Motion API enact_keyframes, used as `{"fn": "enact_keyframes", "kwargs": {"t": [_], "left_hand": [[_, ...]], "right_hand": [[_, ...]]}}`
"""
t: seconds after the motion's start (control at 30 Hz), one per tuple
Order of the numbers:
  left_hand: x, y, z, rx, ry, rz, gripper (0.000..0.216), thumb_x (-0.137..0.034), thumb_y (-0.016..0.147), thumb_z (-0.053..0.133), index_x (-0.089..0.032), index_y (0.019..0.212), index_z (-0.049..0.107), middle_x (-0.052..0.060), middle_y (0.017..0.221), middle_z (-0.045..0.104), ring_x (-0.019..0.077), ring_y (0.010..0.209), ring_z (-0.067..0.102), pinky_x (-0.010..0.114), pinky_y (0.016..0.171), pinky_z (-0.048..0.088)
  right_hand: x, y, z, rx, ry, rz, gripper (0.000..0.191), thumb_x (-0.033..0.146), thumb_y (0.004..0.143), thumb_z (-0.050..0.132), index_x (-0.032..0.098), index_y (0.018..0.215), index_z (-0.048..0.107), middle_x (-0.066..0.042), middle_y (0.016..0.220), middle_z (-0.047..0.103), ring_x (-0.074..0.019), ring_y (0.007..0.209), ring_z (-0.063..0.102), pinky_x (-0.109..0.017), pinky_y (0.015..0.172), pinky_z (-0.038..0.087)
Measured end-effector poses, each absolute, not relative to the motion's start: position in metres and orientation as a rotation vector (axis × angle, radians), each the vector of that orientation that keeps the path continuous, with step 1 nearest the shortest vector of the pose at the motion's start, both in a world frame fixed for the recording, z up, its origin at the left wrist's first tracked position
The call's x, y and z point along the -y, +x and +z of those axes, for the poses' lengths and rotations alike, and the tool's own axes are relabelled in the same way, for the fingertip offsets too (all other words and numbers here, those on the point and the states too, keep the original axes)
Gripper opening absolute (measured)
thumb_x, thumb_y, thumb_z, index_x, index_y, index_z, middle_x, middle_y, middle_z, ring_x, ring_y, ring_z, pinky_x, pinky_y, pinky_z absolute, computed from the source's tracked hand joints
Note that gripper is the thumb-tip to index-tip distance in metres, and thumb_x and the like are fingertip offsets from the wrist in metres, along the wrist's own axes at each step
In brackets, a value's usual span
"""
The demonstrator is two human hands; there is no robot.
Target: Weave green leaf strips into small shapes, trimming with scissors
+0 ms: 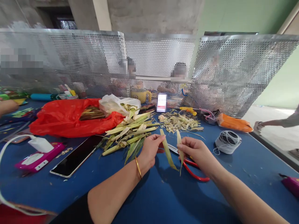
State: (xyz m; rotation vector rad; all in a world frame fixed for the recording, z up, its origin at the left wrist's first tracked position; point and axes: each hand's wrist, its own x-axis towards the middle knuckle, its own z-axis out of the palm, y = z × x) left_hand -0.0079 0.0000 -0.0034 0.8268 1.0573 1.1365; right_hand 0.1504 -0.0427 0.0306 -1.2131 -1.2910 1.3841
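Note:
My left hand, with a gold bangle at the wrist, pinches a pale green strip of husk near its upper end. A second, narrower husk strip is held between the thumb and fingers of my right hand. Both strips hang down side by side above the blue table, their lower tips close together. Beneath my right hand lies a pair of scissors with red handles, partly covered by it. A heap of husk strips lies just beyond my left hand.
A red plastic bag, a black phone and a purple power strip are on the left. Dry scraps lie ahead. White string and an orange packet sit right. Perforated metal panels stand behind, people beyond.

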Motion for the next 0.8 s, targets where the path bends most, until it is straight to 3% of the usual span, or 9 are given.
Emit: {"fn": "enact_keyframes", "kwargs": {"t": [0.33, 0.5, 0.7, 0.8], "left_hand": [[0.007, -0.006, -0.002, -0.999, 0.858, 1.046, 0.020, -0.034, 0.066, 0.071, -0.018, 0.068, 0.058, 0.000, 0.063, 0.059, 0.0119, 0.053, 0.054, 0.023, 0.050, 0.042], [0.007, -0.005, -0.004, -0.997, 0.857, 1.026, 0.020, -0.033, 0.064, 0.071, -0.018, 0.068, 0.058, -0.001, 0.057, 0.058, 0.0099, 0.046, 0.050, 0.022, 0.045, 0.038], [0.010, -0.002, -0.004, -0.983, 0.847, 1.004, 0.026, -0.033, 0.059, 0.076, -0.016, 0.070, 0.060, 0.000, 0.061, 0.063, 0.0125, 0.051, 0.059, 0.023, 0.049, 0.044], [0.012, -0.001, -0.004, -0.981, 0.851, 1.008, 0.026, -0.032, 0.058, 0.077, -0.015, 0.069, 0.061, 0.001, 0.062, 0.064, 0.0121, 0.050, 0.058, 0.023, 0.049, 0.045]], "right_hand": [[0.037, 0.151, 0.016, 1.236, -1.301, 1.330, 0.037, 0.050, 0.067, 0.072, 0.018, 0.069, 0.054, 0.005, 0.056, 0.059, -0.0088, 0.044, 0.055, -0.021, 0.046, 0.043], [0.036, 0.150, 0.016, 1.235, -1.331, 1.484, 0.034, 0.045, 0.067, 0.072, 0.016, 0.069, 0.057, 0.004, 0.056, 0.059, -0.0040, 0.038, 0.044, -0.017, 0.039, 0.032], [0.034, 0.150, 0.011, 1.133, -1.281, 1.351, 0.022, 0.036, 0.069, 0.068, 0.019, 0.072, 0.055, 0.002, 0.064, 0.062, -0.0110, 0.054, 0.061, -0.022, 0.053, 0.046], [0.034, 0.150, 0.011, 1.059, -1.260, 1.409, 0.012, 0.025, 0.067, 0.063, 0.019, 0.074, 0.054, 0.004, 0.062, 0.060, -0.0106, 0.052, 0.059, -0.022, 0.054, 0.046]]}}
